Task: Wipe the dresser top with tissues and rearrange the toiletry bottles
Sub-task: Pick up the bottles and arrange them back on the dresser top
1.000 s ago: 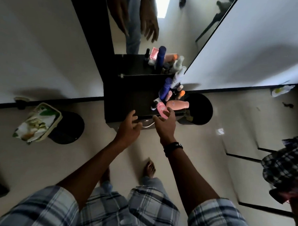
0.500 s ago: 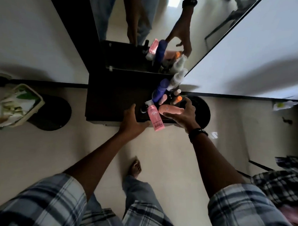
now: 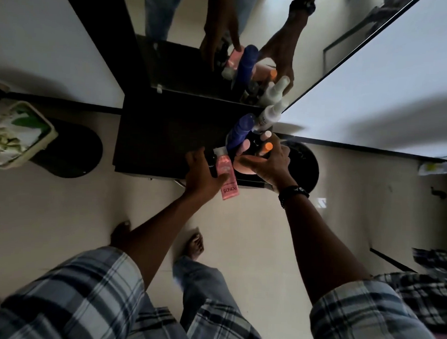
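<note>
Left grip [image 3: 204, 171] holds the pink tube [image 3: 226, 169] at the front edge of the dresser top [image 3: 162, 141], centre of the frame, with the thumb across it. Right grip [image 3: 268, 163] curls over the peach bottle [image 3: 243, 166] just beside it. The blue bottle [image 3: 240, 130], white spray bottle [image 3: 268, 117] and orange-capped bottle [image 3: 267, 147] stand clustered behind, near the mirror [image 3: 187, 26].

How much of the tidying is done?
Hardly started: no tissue shows, and the bottles crowd one corner of the dresser top. Right now the left hand holds the pink tube and the right hand grips the peach bottle. Wiping and most rearranging remain.
</note>
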Tool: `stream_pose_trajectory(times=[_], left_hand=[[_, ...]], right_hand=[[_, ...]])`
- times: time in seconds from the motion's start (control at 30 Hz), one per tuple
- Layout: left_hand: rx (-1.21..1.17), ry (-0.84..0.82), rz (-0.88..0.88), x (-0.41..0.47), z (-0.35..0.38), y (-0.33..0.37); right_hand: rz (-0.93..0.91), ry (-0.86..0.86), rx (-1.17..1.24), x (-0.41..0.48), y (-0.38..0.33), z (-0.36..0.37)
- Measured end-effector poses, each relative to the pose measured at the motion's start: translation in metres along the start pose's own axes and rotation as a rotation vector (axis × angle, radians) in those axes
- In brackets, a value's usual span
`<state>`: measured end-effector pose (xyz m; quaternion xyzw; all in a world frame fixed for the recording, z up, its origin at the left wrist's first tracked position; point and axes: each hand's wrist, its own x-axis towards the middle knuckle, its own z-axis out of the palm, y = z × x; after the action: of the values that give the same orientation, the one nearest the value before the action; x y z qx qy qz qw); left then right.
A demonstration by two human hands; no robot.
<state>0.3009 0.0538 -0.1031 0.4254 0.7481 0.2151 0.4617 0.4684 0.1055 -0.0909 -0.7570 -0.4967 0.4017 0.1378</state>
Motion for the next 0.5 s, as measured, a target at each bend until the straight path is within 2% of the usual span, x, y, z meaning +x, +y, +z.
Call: stream_pose_trajectory(times=[0.5], left_hand=[[-0.034,0.024,0.034,0.009,0.002,0.007]], right_hand=[[-0.028,0.002,0.07,-0.006,0.011,0.012]])
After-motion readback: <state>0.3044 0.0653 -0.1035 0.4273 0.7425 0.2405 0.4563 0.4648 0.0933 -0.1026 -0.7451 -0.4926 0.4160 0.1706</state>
